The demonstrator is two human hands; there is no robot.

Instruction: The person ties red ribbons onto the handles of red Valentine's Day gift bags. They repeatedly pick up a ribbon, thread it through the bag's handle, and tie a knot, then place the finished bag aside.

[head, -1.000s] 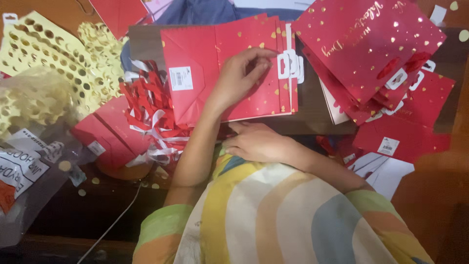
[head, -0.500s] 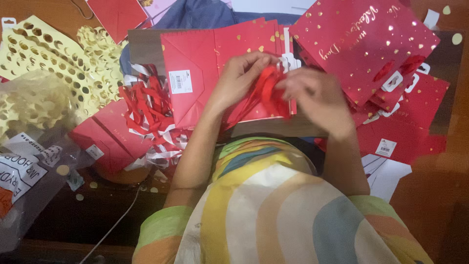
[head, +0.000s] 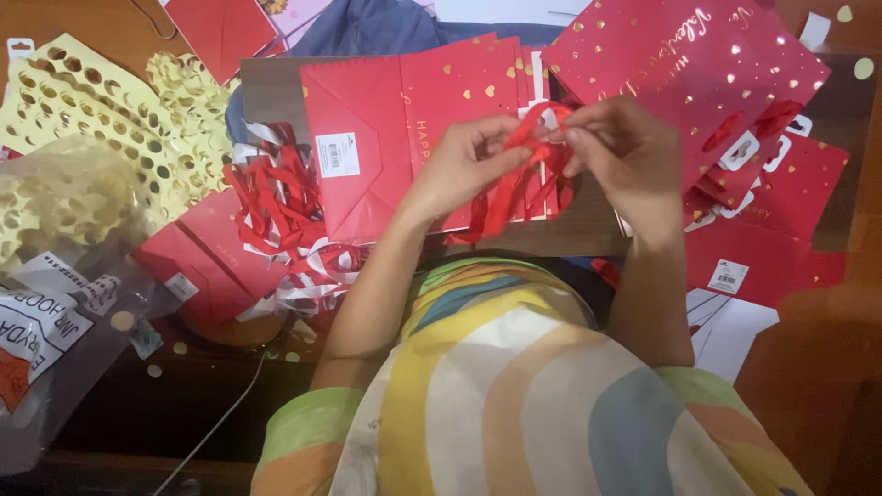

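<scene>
Hands (head: 551, 152) pinch red ribbon (head: 514, 179) over flat bag (head: 395, 138), clutter crowding edges.

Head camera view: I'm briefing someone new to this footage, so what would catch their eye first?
Probably the two hands at centre, the left hand and right hand pinching a red ribbon over a flat red paper bag. Next, the stack of red bags with gold hearts at upper right and the yellow punched paper sheets at left.
</scene>
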